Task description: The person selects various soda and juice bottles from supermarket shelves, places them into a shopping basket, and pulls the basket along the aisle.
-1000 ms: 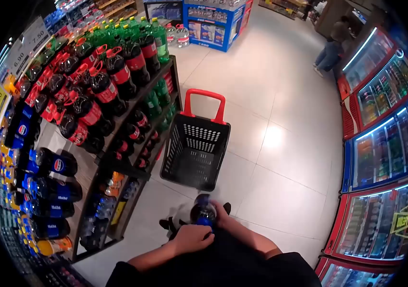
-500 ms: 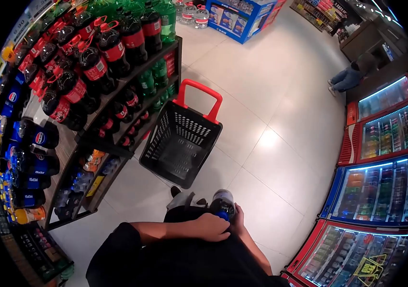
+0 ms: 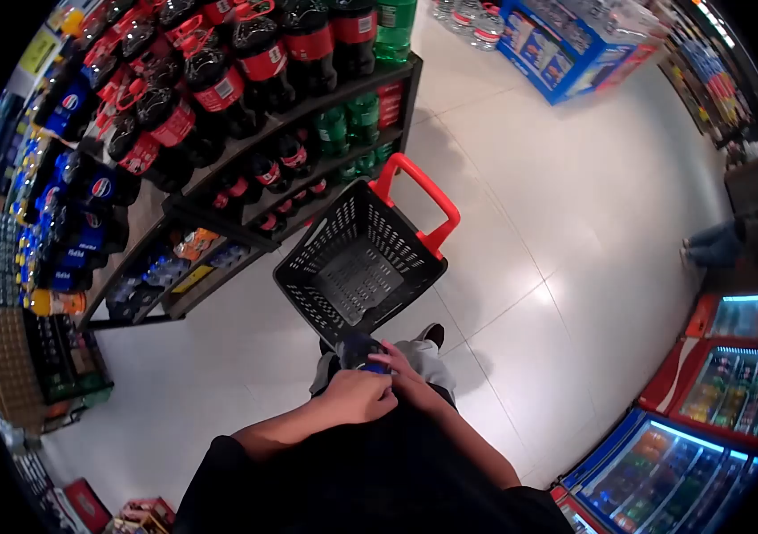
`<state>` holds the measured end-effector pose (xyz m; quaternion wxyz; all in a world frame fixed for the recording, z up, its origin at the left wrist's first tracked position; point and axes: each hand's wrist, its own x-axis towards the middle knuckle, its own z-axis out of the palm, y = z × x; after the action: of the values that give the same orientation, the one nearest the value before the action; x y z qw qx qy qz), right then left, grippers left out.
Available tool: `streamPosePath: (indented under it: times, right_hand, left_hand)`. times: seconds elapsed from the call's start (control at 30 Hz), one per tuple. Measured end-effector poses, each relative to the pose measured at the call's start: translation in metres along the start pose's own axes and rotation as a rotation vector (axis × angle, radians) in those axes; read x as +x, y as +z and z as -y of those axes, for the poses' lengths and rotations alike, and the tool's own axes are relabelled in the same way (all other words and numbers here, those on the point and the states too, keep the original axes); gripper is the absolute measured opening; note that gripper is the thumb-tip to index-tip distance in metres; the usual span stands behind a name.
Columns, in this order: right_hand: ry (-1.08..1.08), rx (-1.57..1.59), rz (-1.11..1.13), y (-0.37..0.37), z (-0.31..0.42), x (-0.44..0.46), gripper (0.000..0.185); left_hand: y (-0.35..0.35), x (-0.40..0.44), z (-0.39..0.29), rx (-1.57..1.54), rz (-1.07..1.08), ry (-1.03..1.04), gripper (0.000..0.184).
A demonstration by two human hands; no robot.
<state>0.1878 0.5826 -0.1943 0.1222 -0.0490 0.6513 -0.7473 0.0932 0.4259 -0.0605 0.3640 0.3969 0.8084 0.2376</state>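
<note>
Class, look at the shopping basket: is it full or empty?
Empty. The black basket's slotted bottom shows through its open top, with no goods seen on it.

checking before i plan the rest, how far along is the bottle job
Done: the dark plastic bottle looks picked up, held above the floor. In hand: the left hand covers its near end and the right hand is at its side, so handling looks underway. Left: it is outside the black perforated basket with the red handle; what remains at the covered end can't be told.
</note>
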Motion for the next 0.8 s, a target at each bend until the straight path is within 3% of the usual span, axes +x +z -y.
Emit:
streamPosePath:
  times: [0.03, 0.1, 0.2, 0.3, 0.4, 0.57, 0.63, 0.8]
  right_hand:
    - [-0.011, 0.020, 0.047, -0.014, 0.007, 0.002, 0.049]
    - [-0.122, -0.233, 0.165, -0.041, 0.032, 0.013, 0.056]
    - [-0.113, -0.277, 0.292, -0.062, 0.070, 0.032, 0.046]
    - [-0.133, -0.420, 0.385, -0.075, 0.085, 0.050, 0.030]
    - [-0.205, -0.562, 0.547, -0.091, 0.087, 0.067, 0.016]
    - [-0.223, -0.638, 0.524, -0.104, 0.082, 0.103, 0.021]
    - [-0.212, -0.558, 0.478, -0.116, 0.088, 0.116, 0.022]
    - [-0.126, -0.547, 0.643, -0.165, 0.077, 0.180, 0.037]
  left_hand:
    - [-0.010, 0.005, -0.011, 0.012, 0.009, -0.124, 0.023]
    - [-0.009, 0.008, -0.016, -0.053, -0.049, -0.241, 0.023]
    - [-0.001, 0.012, -0.034, -0.190, -0.221, -0.426, 0.023]
    - [0.017, 0.017, -0.055, -0.396, -0.325, -0.528, 0.024]
    - [0.030, 0.029, -0.059, -0.580, -0.417, -0.492, 0.023]
    - [-0.006, 0.057, -0.031, -0.569, -0.400, -0.452, 0.021]
    - [-0.022, 0.068, -0.022, -0.515, -0.347, -0.531, 0.025]
    - [-0.049, 0.125, 0.008, -0.538, -0.471, -0.628, 0.025]
